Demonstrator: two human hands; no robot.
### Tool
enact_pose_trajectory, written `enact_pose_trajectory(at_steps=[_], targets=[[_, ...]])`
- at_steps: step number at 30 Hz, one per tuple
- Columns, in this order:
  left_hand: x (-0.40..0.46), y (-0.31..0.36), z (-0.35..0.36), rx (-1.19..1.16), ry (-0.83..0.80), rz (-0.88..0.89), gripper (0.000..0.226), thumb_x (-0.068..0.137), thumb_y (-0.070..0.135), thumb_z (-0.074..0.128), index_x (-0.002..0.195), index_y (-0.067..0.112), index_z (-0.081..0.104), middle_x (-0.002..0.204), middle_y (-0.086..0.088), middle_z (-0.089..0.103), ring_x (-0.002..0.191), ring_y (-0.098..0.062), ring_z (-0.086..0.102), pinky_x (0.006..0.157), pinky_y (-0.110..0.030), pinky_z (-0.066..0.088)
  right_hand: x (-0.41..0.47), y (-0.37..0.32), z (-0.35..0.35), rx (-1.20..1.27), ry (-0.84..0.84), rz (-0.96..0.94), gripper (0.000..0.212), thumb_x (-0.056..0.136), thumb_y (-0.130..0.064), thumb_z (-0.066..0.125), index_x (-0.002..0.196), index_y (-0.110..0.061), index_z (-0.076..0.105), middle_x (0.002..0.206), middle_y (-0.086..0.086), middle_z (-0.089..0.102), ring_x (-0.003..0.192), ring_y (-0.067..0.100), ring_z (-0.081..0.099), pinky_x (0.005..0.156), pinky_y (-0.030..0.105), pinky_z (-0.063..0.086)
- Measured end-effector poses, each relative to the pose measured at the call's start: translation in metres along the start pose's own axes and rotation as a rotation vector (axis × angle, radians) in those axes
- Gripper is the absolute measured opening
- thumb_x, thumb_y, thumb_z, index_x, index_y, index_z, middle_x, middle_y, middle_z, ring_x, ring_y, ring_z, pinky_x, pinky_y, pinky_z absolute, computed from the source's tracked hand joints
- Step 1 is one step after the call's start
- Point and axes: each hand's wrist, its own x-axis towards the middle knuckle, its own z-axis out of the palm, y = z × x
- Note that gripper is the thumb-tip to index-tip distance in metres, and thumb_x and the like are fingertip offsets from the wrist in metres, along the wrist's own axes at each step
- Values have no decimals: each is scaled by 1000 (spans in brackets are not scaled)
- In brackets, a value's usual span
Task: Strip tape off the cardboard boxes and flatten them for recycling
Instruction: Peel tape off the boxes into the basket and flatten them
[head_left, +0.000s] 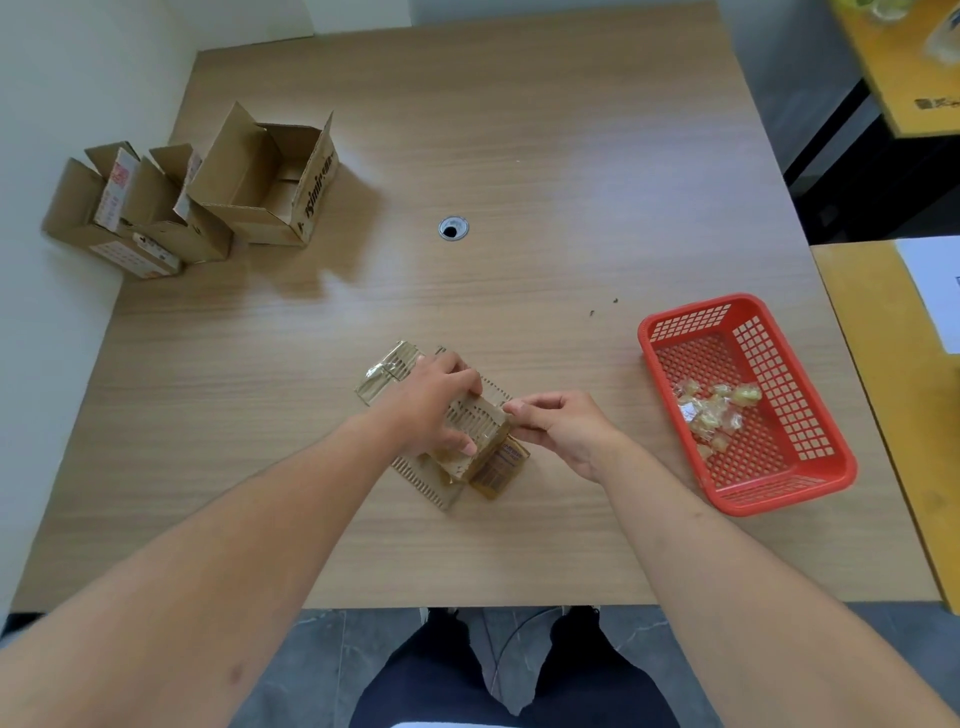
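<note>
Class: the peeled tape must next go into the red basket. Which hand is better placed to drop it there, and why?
The right hand. It already pinches the tape at the box's edge, and the red basket lies on its side. The left hand grips the cardboard box.

A: The left hand (439, 400) covers most of the box (470, 439). Is tape in the right hand (563, 423)?
B: Can't tell; its fingertips hide it.
A: The basket (748, 402) scraps (719, 410)?
B: Too small. The yellow tables (893, 374) are cropped.
</note>
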Motion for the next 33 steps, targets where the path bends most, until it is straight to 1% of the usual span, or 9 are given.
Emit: enact_pose_trajectory(at_steps=[3,5,10,14,18,22,25,29,33], targets=[[-2,13,-4,173,17,-63,76,63,57,89,132,45,60,151,-1,27,143,-31,15,119,-53,25,3,5,-1,135,73,20,21,80,15,76,98,5,72,92,21,74,83,27,73,82,34,63],[-3,29,-6,294,15,-238,87,64,60,87,142,54,48,160,-9,9,147,-43,4,124,-56,9,4,6,-1,198,59,70,26,80,17,75,102,6,69,92,21,74,79,25,74,78,31,63],[-1,52,1,134,-116,-563,108,77,41,87,158,47,15,164,-27,-7,148,-57,6,121,-59,23,4,-3,-7,-129,-26,162,9,84,-2,81,89,-7,75,78,5,73,65,11,65,70,28,59],[-1,44,2,-43,-121,-520,110,80,33,85,158,52,9,166,-19,-20,152,-49,-8,121,-55,25,5,-10,-8,-227,33,75,10,87,4,77,88,-5,72,83,9,71,71,16,67,75,33,64],[-11,29,10,-83,-57,-464,108,81,39,83,155,57,6,167,-8,-21,154,-39,-10,121,-57,24,17,-2,-11,-687,275,-91,27,87,-3,68,70,-24,73,82,3,76,81,25,75,82,42,63],[-15,28,16,-74,-7,-435,106,85,51,76,159,50,1,168,-7,-18,155,-36,-8,123,-53,21,8,-8,-9,-709,290,-215,9,86,-17,79,86,-26,80,77,-9,72,75,8,65,75,17,51],[-15,36,25,13,45,-432,98,88,68,61,160,45,-3,169,-10,-16,156,-36,-5,123,-49,17,1,-15,-5,-614,326,-315,13,83,-17,84,94,-24,82,78,-9,74,71,2,64,68,2,43],[-1,53,33,69,102,-436,91,91,74,50,160,45,-1,169,-13,-12,156,-38,-3,122,-49,15,-7,-28,-16,-531,418,-395,27,80,-10,85,104,-20,80,74,-11,71,67,3,66,80,19,55],[20,72,34,66,118,-403,86,92,73,47,160,43,2,169,-16,-10,155,-43,-3,122,-52,15,-20,-44,-49,-595,618,-497,13,86,-12,77,97,-17,80,88,-3,75,78,10,69,82,25,55]])
